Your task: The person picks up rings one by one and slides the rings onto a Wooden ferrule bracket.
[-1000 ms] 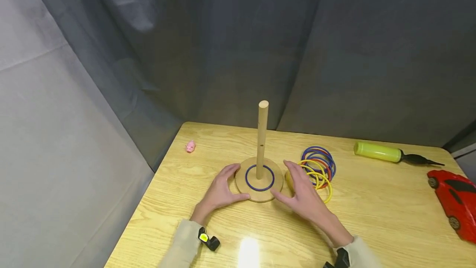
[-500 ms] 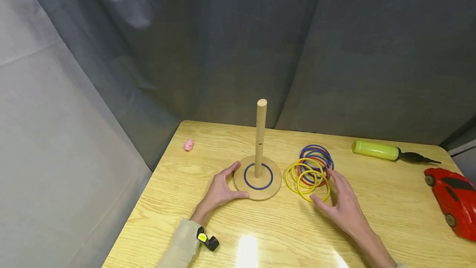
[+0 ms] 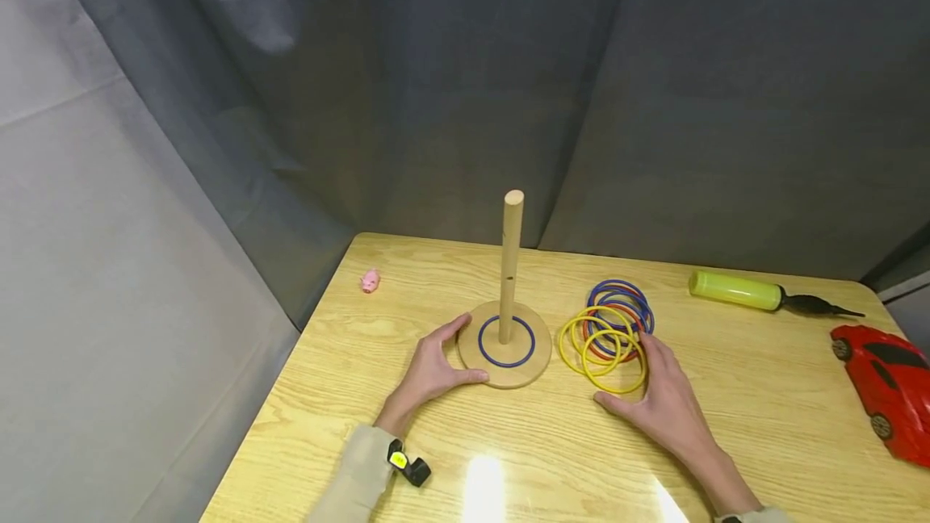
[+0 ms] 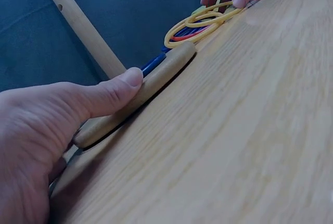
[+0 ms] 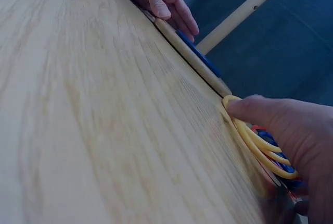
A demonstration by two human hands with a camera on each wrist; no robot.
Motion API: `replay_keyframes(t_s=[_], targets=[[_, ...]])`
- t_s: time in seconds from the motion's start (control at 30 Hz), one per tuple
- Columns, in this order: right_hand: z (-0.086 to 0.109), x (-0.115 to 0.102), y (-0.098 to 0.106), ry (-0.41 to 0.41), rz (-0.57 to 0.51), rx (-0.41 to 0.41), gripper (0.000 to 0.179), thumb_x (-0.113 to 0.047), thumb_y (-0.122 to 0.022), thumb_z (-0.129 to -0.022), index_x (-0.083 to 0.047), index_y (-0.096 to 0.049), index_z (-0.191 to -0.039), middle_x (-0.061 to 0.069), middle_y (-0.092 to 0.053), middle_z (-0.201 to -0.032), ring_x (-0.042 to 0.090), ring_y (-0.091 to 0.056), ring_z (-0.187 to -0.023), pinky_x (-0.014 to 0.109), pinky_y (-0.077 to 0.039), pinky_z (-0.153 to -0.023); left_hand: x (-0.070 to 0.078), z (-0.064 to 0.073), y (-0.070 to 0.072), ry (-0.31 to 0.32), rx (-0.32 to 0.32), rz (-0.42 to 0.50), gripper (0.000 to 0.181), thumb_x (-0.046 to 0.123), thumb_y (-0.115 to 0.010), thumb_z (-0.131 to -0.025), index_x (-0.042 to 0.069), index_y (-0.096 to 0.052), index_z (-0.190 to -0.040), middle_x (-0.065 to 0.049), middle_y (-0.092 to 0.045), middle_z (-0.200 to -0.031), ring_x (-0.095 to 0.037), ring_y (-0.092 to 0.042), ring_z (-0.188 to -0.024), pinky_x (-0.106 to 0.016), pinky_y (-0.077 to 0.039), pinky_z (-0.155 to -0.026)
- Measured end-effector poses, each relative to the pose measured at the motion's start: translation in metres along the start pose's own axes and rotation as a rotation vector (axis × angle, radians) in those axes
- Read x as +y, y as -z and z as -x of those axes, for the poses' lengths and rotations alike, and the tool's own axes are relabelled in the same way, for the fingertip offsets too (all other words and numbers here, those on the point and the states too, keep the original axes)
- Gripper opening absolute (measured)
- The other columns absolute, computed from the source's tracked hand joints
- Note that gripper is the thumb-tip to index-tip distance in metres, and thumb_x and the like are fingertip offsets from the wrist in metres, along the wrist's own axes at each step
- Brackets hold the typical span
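Note:
A wooden ring-toss stand (image 3: 511, 265) stands upright on the table, a round base with one tall peg; a blue ring (image 3: 533, 345) lies on the base around the peg. My left hand (image 3: 429, 371) holds the base's left edge, thumb on the near rim and fingers toward the far side. To the right lies a loose pile of yellow rings (image 3: 592, 378), with blue rings (image 3: 617, 284) and red ones partly beneath. My right hand (image 3: 670, 406) is spread around the pile's right and near side; in the right wrist view its thumb (image 5: 250, 107) is at a yellow ring.
A pink pig figure (image 3: 370, 281) sits at the far left of the wooden table (image 3: 450, 458). A yellow-green hand pump (image 3: 737, 290) with a black nozzle lies at the far right. Nearer on that side is a red toy car (image 3: 890, 394). Grey curtains (image 3: 436, 103) hang behind.
My right hand has left the stand's right side and moved right to the far side of the ring pile, its thumb then shifting slightly nearer. My left hand has stayed at the base.

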State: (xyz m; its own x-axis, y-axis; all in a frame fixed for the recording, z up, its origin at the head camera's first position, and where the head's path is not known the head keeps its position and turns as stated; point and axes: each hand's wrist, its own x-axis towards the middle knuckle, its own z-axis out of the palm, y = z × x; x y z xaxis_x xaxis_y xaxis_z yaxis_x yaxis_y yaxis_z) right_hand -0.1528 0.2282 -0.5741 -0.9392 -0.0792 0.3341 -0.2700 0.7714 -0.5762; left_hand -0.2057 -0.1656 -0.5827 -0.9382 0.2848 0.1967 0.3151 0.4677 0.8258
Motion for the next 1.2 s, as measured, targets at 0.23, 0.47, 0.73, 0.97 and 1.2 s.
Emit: replay_keyframes(t_s=[0.23,0.47,0.73,0.97,1.2], targets=[[0.0009,0.0015,-0.0047,-0.061,0.017,0.003,0.127,-0.053,-0.097,-0.065,0.011,-0.034,-0.155,0.037,-0.041,-0.147,0.058,-0.047,-0.127,0.073,-0.043,-0.097,0.0016,-0.003,-0.0027,-0.075,0.032,0.116,0.11,0.025,-0.102,-0.067,0.005,-0.044,-0.158,-0.011,-0.05,-0.159,-0.023,-0.044,-0.149,-0.041,-0.03,-0.126],[0.0005,0.0001,-0.0048,-0.061,0.02,-0.003,0.124,-0.051,-0.098,-0.066,0.012,-0.037,-0.153,0.037,-0.041,-0.143,0.056,-0.048,-0.124,0.072,-0.044,-0.096,0.0026,-0.0049,-0.0061,-0.086,-0.007,0.196,0.111,0.02,-0.1,-0.07,-0.004,-0.037,-0.159,-0.019,-0.047,-0.159,-0.029,-0.043,-0.149,-0.04,-0.034,-0.123],[0.0002,-0.0001,-0.0054,-0.046,0.043,0.003,0.116,-0.051,-0.097,-0.066,0.01,-0.045,-0.149,0.034,-0.045,-0.136,0.052,-0.049,-0.119,0.069,-0.045,-0.093,0.0028,-0.0051,-0.0058,-0.065,-0.026,0.164,0.115,0.019,-0.102,-0.067,0.001,-0.038,-0.16,-0.013,-0.047,-0.161,-0.027,-0.042,-0.15,-0.038,-0.033,-0.123],[-0.0003,-0.0025,-0.0059,-0.055,0.068,0.02,0.114,-0.054,-0.096,-0.067,0.006,-0.046,-0.15,0.033,-0.046,-0.13,0.052,-0.045,-0.118,0.068,-0.043,-0.089,0.0009,-0.0051,-0.0066,-0.075,-0.009,0.148,0.115,0.022,-0.102,-0.066,0.0,-0.039,-0.159,-0.013,-0.048,-0.16,-0.026,-0.044,-0.149,-0.036,-0.035,-0.122],[-0.0009,-0.0048,-0.0058,-0.079,0.098,0.011,0.115,-0.057,-0.094,-0.068,0.004,-0.044,-0.151,0.034,-0.048,-0.125,0.054,-0.046,-0.115,0.066,-0.042,-0.086,0.001,-0.0027,-0.0042,-0.066,-0.019,-0.04,0.116,0.043,-0.097,-0.072,0.002,-0.036,-0.161,-0.014,-0.041,-0.164,-0.031,-0.038,-0.152,-0.046,-0.033,-0.124]])
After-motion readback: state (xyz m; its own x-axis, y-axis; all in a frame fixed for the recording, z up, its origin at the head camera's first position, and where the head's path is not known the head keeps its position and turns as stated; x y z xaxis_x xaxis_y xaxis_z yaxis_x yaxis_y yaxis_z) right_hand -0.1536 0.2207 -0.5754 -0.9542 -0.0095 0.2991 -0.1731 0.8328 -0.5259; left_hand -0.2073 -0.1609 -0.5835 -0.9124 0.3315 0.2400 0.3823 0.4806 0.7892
